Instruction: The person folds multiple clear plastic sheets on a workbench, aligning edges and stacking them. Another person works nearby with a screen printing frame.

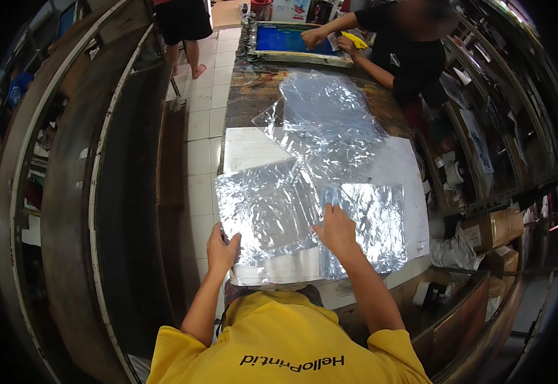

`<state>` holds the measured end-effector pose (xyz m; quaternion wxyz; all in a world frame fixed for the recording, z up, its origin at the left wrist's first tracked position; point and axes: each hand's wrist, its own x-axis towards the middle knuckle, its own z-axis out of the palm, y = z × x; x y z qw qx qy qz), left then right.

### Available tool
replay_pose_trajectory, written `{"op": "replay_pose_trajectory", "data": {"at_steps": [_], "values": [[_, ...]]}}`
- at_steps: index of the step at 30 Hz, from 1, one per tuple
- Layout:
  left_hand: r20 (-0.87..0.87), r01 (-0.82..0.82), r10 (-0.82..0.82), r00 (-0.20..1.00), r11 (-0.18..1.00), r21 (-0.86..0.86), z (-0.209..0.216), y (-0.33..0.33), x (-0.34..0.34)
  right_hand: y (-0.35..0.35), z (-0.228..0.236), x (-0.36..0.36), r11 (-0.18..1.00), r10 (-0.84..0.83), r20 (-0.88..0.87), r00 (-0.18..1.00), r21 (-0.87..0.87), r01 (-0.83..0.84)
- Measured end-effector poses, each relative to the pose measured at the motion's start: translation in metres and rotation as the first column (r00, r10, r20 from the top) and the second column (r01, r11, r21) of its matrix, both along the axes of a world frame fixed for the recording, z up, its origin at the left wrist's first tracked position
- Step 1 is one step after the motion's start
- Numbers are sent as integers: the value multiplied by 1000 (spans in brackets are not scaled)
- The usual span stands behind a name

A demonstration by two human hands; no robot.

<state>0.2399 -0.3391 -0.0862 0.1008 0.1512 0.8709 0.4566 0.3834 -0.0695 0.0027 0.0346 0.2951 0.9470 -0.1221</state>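
Observation:
A crinkled, shiny clear plastic sheet lies slightly askew at the near left of the worktable. At its lower left edge is my left hand, thumb on top and fingers along the side, closed on the edge. My right hand rests palm down with fingers stretched out and thumb apart. Beneath it is a stack of bluish clear plastic sheets, and its thumb reaches the right edge of the left sheet. More clear plastic sheets lie overlapped farther up the table.
White board covers the near part of the dark wooden table. Beyond, a co-worker leans over a framed screen with blue mesh, holding a yellow cloth. Long racks stand left; cardboard boxes sit right. Another person stands at the back.

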Motion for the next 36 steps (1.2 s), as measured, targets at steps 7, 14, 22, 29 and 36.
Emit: {"op": "replay_pose_trajectory", "data": {"at_steps": [7,14,22,29,36], "values": [[29,2,-3,1000,999,40,-3,-7,-4,-1,-27,-7,993,-65,11,998,-98,66],[4,2,-2,1000,990,144,-1,-10,-14,-32,-19,-28,986,-158,-99,982,-67,151],[159,15,-54,986,970,242,14,-19,-29,-25,6,-35,908,-219,-286,933,-409,88],[554,-184,-401,730,665,724,28,-10,-24,-43,113,-52,354,-424,-442,791,-884,-305],[436,-369,-883,173,352,860,52,6,-12,-27,115,-53,424,-516,-519,682,-846,-323]]}}
